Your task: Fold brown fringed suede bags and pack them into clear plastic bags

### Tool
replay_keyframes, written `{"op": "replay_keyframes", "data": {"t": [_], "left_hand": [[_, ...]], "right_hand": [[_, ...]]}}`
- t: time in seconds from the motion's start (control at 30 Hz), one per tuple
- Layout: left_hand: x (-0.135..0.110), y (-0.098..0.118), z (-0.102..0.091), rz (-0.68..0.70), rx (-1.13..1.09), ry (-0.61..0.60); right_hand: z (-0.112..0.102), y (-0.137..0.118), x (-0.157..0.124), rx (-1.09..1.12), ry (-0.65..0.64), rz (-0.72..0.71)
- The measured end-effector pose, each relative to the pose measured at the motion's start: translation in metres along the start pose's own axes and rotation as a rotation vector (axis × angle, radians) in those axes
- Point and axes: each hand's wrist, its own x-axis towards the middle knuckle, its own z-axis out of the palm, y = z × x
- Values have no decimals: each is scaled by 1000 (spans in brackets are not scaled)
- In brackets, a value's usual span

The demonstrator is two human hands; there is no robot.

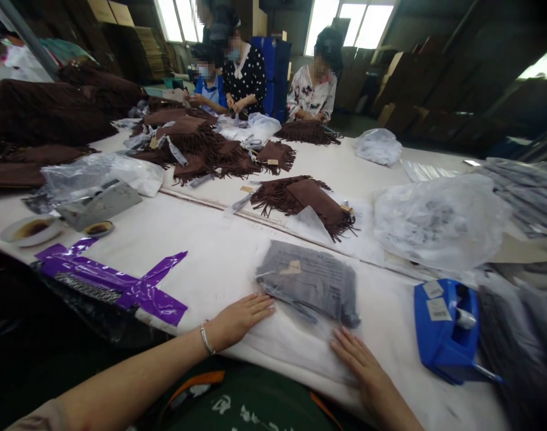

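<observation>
A clear plastic bag point(316, 275) with a folded dark item inside lies flat on the white table, a small tan tag showing through it. My left hand point(241, 320) rests at the bag's near left corner, palm down with the fingers stretched out. At the near right edge of the bag, my right hand point(360, 362) lies flat, fingers extended. Past the bag sits a brown fringed piece point(311, 200) with a tag and a plastic strip beside it.
A blue tape dispenser point(444, 329) stands at right, near a large bundle of clear plastic bags point(439, 221). Purple tape point(142, 290) covers the table edge at left, by two small bowls point(30, 230). Brown fringed pieces point(196, 140) are heaped farther back, where several people stand working.
</observation>
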Motion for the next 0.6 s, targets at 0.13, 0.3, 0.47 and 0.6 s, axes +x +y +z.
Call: {"op": "replay_keyframes", "data": {"t": [0.13,0.3,0.47,0.6], "left_hand": [[-6,-3,-15,61,-86,-128],[1,4,-21,-28,-39,-55],[10,2,5,41,103,246],[16,-15,22,110,113,475]], "right_hand": [[-14,-19,-2,114,-43,82],[-60,-36,67,145,-60,236],[-45,-20,147,-34,44,69],[-18,6,140,58,-99,25]]}}
